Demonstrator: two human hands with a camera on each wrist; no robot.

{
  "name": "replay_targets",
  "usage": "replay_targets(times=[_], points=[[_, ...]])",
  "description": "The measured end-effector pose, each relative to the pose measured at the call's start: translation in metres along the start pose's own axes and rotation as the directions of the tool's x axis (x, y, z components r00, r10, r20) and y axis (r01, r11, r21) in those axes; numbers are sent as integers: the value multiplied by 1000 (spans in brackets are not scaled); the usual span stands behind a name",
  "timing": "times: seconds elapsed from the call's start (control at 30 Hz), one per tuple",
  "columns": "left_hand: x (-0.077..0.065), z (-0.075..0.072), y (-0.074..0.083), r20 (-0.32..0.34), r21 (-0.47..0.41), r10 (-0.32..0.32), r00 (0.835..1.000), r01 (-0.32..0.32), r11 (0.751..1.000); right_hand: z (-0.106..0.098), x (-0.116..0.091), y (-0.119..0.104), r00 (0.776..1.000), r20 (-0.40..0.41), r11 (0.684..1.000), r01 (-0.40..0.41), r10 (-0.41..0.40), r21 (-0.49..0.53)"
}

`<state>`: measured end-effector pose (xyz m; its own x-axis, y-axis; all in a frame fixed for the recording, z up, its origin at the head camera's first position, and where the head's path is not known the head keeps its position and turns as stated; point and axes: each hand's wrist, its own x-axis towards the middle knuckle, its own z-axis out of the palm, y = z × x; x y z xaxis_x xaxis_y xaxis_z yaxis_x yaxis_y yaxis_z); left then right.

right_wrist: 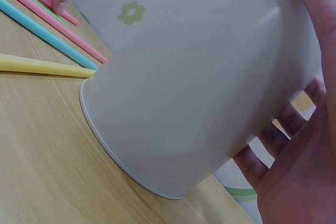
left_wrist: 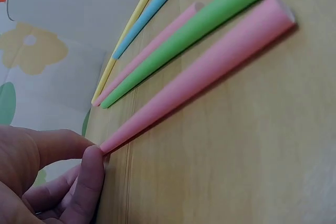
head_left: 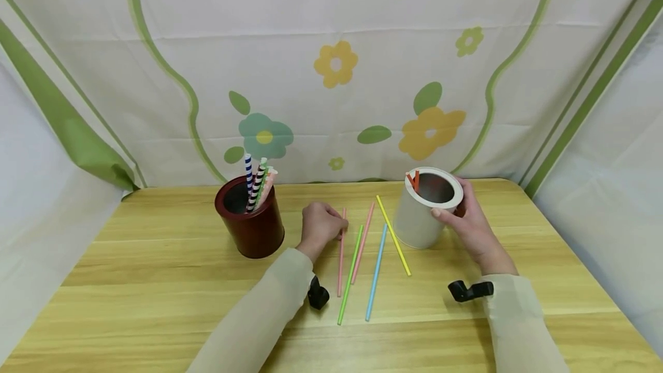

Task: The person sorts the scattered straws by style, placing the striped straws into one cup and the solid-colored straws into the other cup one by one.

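My left hand (head_left: pixel 321 227) pinches the far end of a pink paper straw (head_left: pixel 340 269) lying on the table; in the left wrist view, thumb and forefinger meet right at the tip of that straw (left_wrist: pixel 205 72). On the right, my right hand (head_left: pixel 473 226) grips a white can (head_left: pixel 413 224) from its right side, thumb near the rim and fingers round the back. The can (right_wrist: pixel 189 87) stands upright with red-orange straws (head_left: pixel 416 181) leaning inside it. Between the hands lie a green straw (head_left: pixel 350 276), another pink straw (head_left: pixel 362 243), a blue straw (head_left: pixel 376 272) and a yellow straw (head_left: pixel 395 238).
A dark red can (head_left: pixel 255 232) stands left of my left hand, holding several striped straws (head_left: pixel 256 186). Behind the wooden table (head_left: pixel 155 292) hangs a white curtain (head_left: pixel 311 4) with flower prints, close past the table's far edge.
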<state>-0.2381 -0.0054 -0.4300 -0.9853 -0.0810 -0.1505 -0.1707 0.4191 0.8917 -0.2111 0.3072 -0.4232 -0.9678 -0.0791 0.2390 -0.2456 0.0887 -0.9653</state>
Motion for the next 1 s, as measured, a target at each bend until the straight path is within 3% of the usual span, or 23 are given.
replay_targets(times=[0.67,0.77,1.0], points=[[-1,-1,7,14,65,-76,997,75,995,-1,0,3,1000,0,1000,17,-17,3],[5,-1,3,21,48,-100,995,99,994,0,0,4,1000,0,1000,12,-12,0],[-5,-10,13,39,-70,-107,993,110,992,0,0,3,1000,-1,1000,9,-9,-4]])
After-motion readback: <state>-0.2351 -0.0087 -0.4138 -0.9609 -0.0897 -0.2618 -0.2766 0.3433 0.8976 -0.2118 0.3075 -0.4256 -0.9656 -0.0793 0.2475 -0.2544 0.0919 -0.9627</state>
